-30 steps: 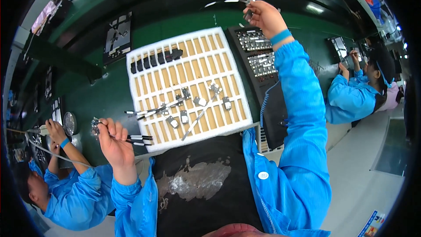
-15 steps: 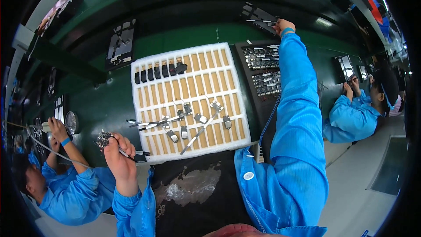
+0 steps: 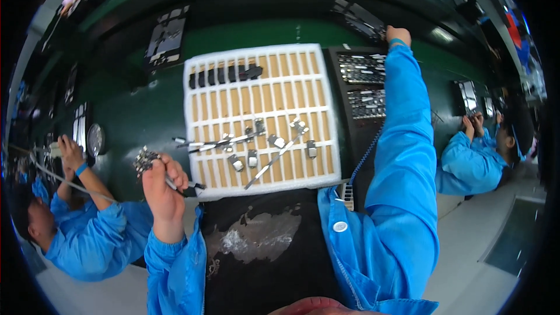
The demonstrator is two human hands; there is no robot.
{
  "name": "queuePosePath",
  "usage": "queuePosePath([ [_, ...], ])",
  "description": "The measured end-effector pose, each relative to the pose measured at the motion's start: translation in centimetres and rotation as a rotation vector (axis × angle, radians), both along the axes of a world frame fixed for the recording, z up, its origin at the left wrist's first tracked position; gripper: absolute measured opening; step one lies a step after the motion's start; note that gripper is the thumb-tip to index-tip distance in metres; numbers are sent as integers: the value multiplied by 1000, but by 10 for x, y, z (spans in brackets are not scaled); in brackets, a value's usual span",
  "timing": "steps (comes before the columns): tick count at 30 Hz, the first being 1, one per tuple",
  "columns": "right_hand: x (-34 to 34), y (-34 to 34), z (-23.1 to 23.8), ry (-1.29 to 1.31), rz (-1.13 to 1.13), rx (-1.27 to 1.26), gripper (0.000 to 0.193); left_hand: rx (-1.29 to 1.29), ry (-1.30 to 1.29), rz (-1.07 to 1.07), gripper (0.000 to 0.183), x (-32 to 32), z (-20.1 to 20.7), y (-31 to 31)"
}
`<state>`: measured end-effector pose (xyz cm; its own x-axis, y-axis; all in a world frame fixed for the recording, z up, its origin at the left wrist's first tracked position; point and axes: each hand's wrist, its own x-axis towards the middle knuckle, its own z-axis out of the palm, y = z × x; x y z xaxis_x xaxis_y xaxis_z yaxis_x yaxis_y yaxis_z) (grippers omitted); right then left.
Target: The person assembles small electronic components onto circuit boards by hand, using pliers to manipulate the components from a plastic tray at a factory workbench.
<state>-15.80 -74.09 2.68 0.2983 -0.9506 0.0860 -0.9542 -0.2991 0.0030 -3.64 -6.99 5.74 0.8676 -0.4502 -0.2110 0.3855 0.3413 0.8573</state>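
Observation:
My left hand (image 3: 163,184) is closed on a cluster of small circuit parts (image 3: 144,160) and dark thin strips beside the tray's near left corner. My right arm reaches far forward; my right hand (image 3: 399,36) has its fingers curled at the right end of a dark flat panel (image 3: 359,17) with silvery strips. Whatever its fingertips hold is too small to make out. Between my arms lies a white foam tray (image 3: 262,191) with tan slots. Black pieces (image 3: 230,74) fill part of its back row. Loose small modules (image 3: 252,158) and flex strips (image 3: 265,172) lie across its front half.
Right of the tray, a dark tray (image 3: 341,76) bears rows of circuit boards (image 3: 361,69), beside a coiled blue cord (image 3: 368,154). Another dark panel (image 3: 166,38) lies at the back left. Co-workers in blue sit at the left (image 3: 93,239) and right (image 3: 475,160); a round dish (image 3: 95,140) stands left.
The whole view has shifted slightly, so the tray sits higher and further right. My right hand stays by the panel's end, and my left hand keeps its cluster.

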Motion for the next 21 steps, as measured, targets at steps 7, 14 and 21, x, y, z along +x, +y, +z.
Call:
queuePosePath([
  [7,36,122,11,-783,627,120,31,71,33,-181,20,11,-1,-12],
  [14,83,321,28,-332,1341,-8,26,101,-24,-281,19,14,5,-11],
  [21,85,329,0,-126,1401,-204,24,93,3,-296,18,13,-2,-3],
])
